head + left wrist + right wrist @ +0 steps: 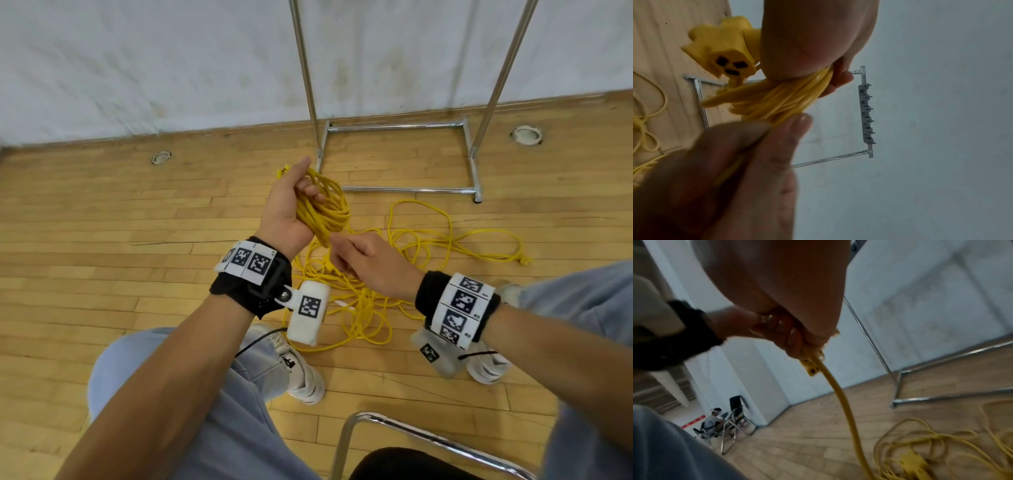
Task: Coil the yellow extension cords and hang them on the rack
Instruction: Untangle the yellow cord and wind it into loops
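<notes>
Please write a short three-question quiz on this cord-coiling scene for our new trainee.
1. True or false: the coil of yellow cord already hangs on the rack.
2. Which hand grips the coil? A) left hand B) right hand
3. Fill in: the loose cord lies tangled on the wooden ____.

Key: 1 false, it is held in the hand in front of the rack; 2 A, while the right hand pinches a single strand; 3 floor.
</notes>
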`<state>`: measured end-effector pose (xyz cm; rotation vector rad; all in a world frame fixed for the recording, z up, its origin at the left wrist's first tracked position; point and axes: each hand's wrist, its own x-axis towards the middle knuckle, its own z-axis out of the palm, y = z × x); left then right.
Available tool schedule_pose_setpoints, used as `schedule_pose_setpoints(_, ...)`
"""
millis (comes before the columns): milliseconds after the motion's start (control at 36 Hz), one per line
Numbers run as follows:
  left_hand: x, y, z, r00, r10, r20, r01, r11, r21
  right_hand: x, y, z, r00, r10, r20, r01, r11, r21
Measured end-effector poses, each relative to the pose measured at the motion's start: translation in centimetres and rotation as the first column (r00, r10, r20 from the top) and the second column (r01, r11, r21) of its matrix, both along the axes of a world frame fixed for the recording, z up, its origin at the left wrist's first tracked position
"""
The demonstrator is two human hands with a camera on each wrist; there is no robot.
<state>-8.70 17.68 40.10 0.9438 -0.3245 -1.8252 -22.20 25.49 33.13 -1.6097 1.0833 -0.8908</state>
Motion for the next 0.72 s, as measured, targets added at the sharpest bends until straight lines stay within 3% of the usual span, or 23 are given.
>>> schedule_pose_setpoints(111,0.1,0.1,0.1,0.996,-0.091,-0.007,0.091,0.995,-0.045,-1.0,-0.6,-2.6,0.999,0.024,0.037,-0.030,0.982,0.187)
schedule_pose_setpoints(250,1.3,-0.1,0.9,0.950,-0.309,0.053,0.313,0.932,-0.182,-4.1,-2.3,-4.8,0.995,-0.059,-0.086,0.084,0.940,0.331)
schedule_pose_setpoints(333,1.9,-0.1,1.1,0.875,-0.465,0.136,0.484,0.845,-0.228,-6.2,-3.3,-5.7,0.975,-0.118,-0.188,0.178,0.923,0.342)
schedule_pose_setpoints(472,2.2,0.7,0.5,0.734,-0.651,0.195,0.679,0.699,-0.223,-8.6,-4.4,-5.9,0.978,-0.123,-0.166,0.176,0.916,0.359)
schedule_pose_setpoints(583,2.5,1.2,0.0,0.664,-0.734,0.142,0.741,0.621,-0.256,-9.9,-4.4,-6.4,0.967,-0.077,-0.245,0.158,0.929,0.333)
schedule_pose_setpoints(722,2.4,1.7,-0.1,0.550,-0.755,0.357,0.835,0.502,-0.224,-10.6,-5.4,-6.5,0.920,-0.206,-0.334,0.307,0.907,0.287)
